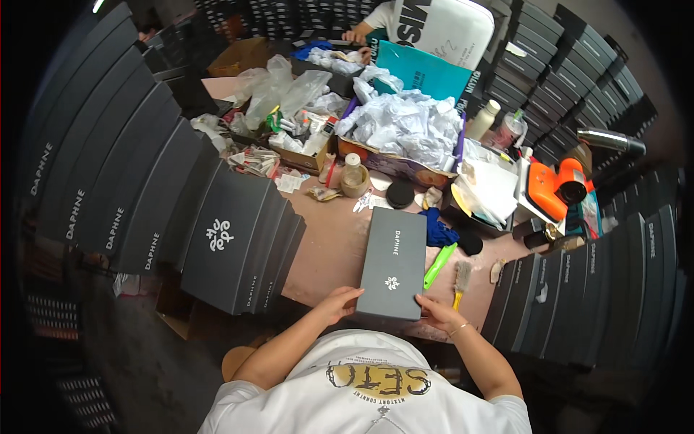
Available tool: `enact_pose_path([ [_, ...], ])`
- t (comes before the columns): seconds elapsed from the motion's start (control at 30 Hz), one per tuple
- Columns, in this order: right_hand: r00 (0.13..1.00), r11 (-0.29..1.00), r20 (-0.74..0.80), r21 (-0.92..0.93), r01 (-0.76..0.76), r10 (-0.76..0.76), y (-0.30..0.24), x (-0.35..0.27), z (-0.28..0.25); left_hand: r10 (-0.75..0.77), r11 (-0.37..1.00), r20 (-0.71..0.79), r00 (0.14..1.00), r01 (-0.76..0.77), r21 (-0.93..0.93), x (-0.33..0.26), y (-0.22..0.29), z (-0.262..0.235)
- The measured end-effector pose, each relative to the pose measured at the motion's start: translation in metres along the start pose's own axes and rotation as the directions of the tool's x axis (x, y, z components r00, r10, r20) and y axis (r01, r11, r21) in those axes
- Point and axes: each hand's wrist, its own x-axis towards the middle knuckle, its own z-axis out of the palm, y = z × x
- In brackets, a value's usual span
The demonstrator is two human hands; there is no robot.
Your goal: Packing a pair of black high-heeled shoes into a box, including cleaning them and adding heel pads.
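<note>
A dark grey shoebox [392, 253] with pale print on its lid sits on the pink tabletop [325, 253] in front of me, its lid on. My left hand [341, 304] grips its near left corner, thumb up along the edge. On the opposite side, my right hand [439, 314] holds the near right corner. What is inside the box is hidden. Just right of it lie a bright green-handled tool [439, 266], a blue cloth [438, 228] and a brush with a yellow handle [460, 283].
Stacked grey shoeboxes [235, 231] wall in the left, and more shoeboxes [578, 289] stand at the right. Behind are a carton of crumpled white paper [408, 130], a glass jar [353, 176], a round black tin [400, 194] and an orange device [551, 190]. Another person's hand [355, 36] shows at the far side.
</note>
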Motion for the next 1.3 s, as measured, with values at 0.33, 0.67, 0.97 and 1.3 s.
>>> enact_pose_path([
  [0.33, 0.852, 0.779, -0.249, -0.574, 0.253, -0.461, 0.003, -0.011, 0.169, 0.794, 0.323, 0.173, 0.583, -0.646, 0.692, -0.09, 0.088, -0.01],
  [0.67, 0.507, -0.18, 0.166, -0.984, 0.021, -0.846, -0.018, 0.051, 0.087, 0.51, -0.05, 0.499, 0.701, -0.555, 0.83, -0.043, 0.074, 0.021],
  [0.97, 0.702, 0.949, -0.698, 0.102, 0.299, -0.146, 0.072, -0.016, -0.03, 0.613, -0.014, 0.414, 0.673, -0.515, 0.857, -0.009, 0.038, 0.024],
  [1.3, 0.586, 0.01, 0.057, -0.994, 0.11, -0.809, -0.079, 0.025, 0.102, 0.543, 0.022, 0.402, 0.737, -0.491, 0.871, 0.003, -0.01, 0.045],
])
